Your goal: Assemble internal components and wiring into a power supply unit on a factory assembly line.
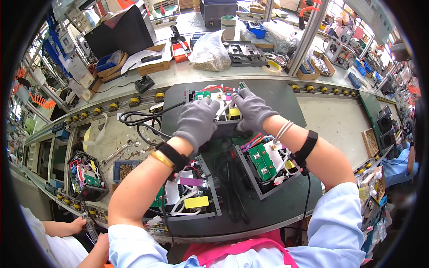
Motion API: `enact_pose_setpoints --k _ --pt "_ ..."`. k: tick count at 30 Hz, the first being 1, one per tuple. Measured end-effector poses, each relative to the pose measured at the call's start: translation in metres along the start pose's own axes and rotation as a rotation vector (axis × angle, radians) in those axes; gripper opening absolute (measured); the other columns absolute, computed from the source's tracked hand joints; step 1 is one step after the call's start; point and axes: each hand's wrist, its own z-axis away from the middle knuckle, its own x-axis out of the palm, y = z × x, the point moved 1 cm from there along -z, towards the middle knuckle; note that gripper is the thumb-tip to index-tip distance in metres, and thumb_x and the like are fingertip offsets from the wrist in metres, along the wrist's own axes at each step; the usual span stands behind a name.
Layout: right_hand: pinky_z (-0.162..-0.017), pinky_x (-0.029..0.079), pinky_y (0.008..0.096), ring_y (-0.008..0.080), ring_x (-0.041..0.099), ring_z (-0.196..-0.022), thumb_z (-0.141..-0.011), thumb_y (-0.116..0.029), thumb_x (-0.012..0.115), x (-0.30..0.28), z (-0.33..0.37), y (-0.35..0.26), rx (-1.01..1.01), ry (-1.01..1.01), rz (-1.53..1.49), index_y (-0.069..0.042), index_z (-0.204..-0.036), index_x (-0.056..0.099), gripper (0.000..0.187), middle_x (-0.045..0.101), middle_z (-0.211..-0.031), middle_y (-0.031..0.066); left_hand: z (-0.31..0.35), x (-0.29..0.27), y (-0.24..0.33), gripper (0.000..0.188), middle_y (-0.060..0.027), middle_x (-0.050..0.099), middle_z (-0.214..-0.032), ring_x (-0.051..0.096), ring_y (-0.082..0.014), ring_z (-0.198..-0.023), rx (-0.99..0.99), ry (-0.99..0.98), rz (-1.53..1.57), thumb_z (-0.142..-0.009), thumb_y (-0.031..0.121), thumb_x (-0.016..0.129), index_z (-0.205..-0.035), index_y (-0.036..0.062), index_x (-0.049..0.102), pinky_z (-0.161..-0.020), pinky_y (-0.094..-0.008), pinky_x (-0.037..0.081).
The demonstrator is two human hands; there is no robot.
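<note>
The left grip (197, 120) and right grip (254, 110) partly hide the far box (227, 126), while the lower-left co-worker (56, 241) is cut off.

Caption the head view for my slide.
Gloved left hand and right hand at an open wired chassis on a dark board.

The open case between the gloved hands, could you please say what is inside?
The case holds a green circuit board, red wires, a white cable and a yellow block. The left hand and right hand hide whatever lies beneath them.
</note>
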Motion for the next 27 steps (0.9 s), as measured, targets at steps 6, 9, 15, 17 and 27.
enact_pose_setpoints --k 6,9,15,17,27 --pt "-0.099 0.050 0.0432 0.0400 0.058 -0.116 -0.063 -0.022 0.089 -0.002 0.008 0.007 0.049 0.085 -0.091 -0.001 -0.137 0.048 0.087 0.052 -0.131 0.0225 -0.018 0.009 0.007 0.075 -0.0157 0.068 -0.116 0.065 -0.0333 -0.109 -0.081 -0.125 0.449 -0.066 0.013 0.084 -0.134 0.0077 0.053 -0.094 -0.0409 0.050" --pt "-0.092 0.052 0.0424 0.0353 0.063 -0.109 -0.066 -0.027 0.088 0.004 0.010 0.017 0.040 0.071 -0.145 0.000 -0.125 0.057 0.072 0.063 -0.115 0.0190 -0.023 0.017 0.001 0.070 -0.0157 0.068 -0.113 0.065 -0.0324 -0.108 -0.124 -0.173 0.544 -0.067 0.011 0.083 -0.132 0.0116 0.055 -0.093 -0.0410 0.051" --pt "-0.074 0.057 0.0328 0.0165 0.067 -0.084 -0.074 -0.008 0.079 0.023 -0.011 0.016 0.423 0.249 -0.787 0.003 -0.115 0.063 0.045 0.070 -0.096 0.0105 -0.013 0.022 -0.001 0.045 -0.0124 0.058 -0.106 0.062 -0.0310 -0.104 -0.081 -0.121 0.540 -0.071 0.008 0.079 -0.114 0.0176 0.067 -0.090 -0.0403 0.051" --pt "-0.073 0.057 0.0309 0.0129 0.067 -0.083 -0.077 -0.004 0.074 0.020 -0.012 0.016 0.347 0.189 -0.730 0.003 -0.112 0.065 0.037 0.071 -0.096 0.0094 -0.009 0.020 0.000 0.043 -0.0125 0.058 -0.107 0.062 -0.0315 -0.104 -0.050 -0.103 0.432 -0.072 0.008 0.079 -0.112 0.0174 0.068 -0.090 -0.0410 0.051" --pt "-0.092 0.052 0.0434 0.0376 0.063 -0.106 -0.079 -0.007 0.071 0.007 0.012 -0.007 -0.110 0.128 -0.227 -0.007 -0.117 0.061 0.039 0.062 -0.112 0.0178 0.000 0.033 -0.002 0.050 -0.0148 0.063 -0.114 0.065 -0.0313 -0.103 0.098 0.013 0.929 -0.079 -0.001 0.067 -0.127 0.0094 0.057 -0.093 -0.0391 0.052"
